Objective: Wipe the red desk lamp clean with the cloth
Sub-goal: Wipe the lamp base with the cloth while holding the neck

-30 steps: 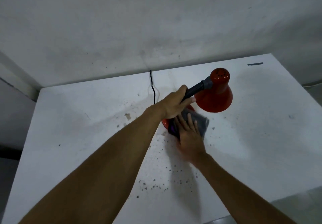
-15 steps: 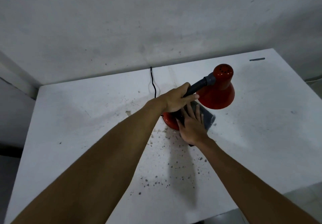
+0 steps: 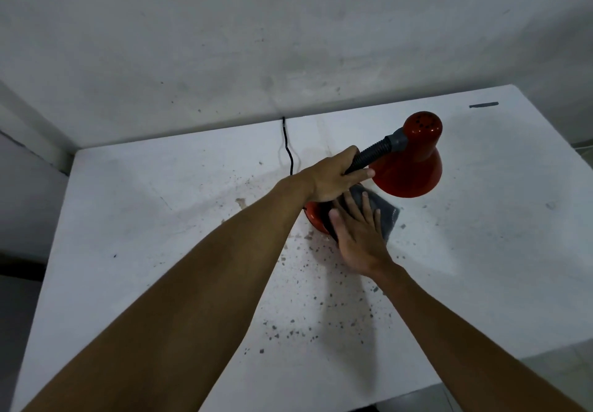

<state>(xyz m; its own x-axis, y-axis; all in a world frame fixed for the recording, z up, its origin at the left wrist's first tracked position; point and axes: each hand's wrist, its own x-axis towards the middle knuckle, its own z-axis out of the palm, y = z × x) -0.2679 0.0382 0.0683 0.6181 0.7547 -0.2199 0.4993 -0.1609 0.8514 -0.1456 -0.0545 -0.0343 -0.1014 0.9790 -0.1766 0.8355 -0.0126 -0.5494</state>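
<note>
A pale grey plaster wall (image 3: 256, 42) fills the top of my view, and below it lies the white, speckled tabletop (image 3: 160, 219), pushed into the corner and dotted with dark flecks near me. My two bare forearms reach forward across it. On the table, toward the back and right of centre, stands the red desk lamp (image 3: 407, 161) with its glossy cone-shaped metal shade tipped toward the right and its round red base (image 3: 316, 219) partly hidden beneath my hands. A ribbed black flexible neck (image 3: 373, 151) joins the shade to the base. My left hand (image 3: 333, 180) is wrapped around the lower part of that neck, fingers curled closed on it. My right hand (image 3: 359, 235) lies flat with fingers spread, pressing the dark grey folded cloth (image 3: 388, 216) down onto the base. A thin black power cord (image 3: 287, 148) snakes from behind my left hand to the table's back edge. A small dark strip (image 3: 483, 104) marks the far right corner.
</note>
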